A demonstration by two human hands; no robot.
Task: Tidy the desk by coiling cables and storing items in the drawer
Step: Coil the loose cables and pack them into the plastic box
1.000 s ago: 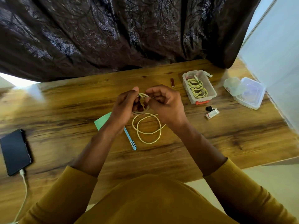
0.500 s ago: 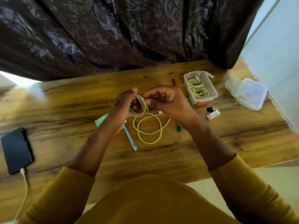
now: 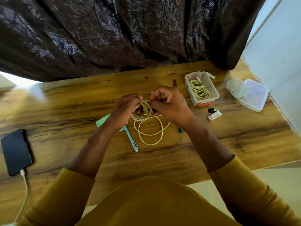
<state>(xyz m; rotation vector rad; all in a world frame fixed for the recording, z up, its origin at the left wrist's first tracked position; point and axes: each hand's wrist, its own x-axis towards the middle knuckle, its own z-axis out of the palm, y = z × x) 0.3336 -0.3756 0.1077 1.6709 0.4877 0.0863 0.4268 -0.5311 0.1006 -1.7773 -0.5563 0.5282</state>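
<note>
A pale yellow cable (image 3: 150,133) lies partly looped on the wooden desk (image 3: 65,115), its upper part wound into a small coil between both hands. My left hand (image 3: 125,108) grips that coil from the left. My right hand (image 3: 167,101) pinches a strand at the coil's top right. A clear plastic box (image 3: 214,95) at the back right holds another coiled yellow cable (image 3: 199,88). No drawer is in view.
A blue pen (image 3: 132,141) and green paper (image 3: 102,122) lie under my left wrist. A green pen tip (image 3: 180,130), a brown stick (image 3: 174,83), a small black-and-white adapter (image 3: 214,115), clear lidded containers (image 3: 249,95) and a phone (image 3: 15,152) on a white charging lead share the desk.
The coil in my hands has gained turns and the loose loop on the desk has shrunk a little. My right hand has shifted up to the coil's top.
</note>
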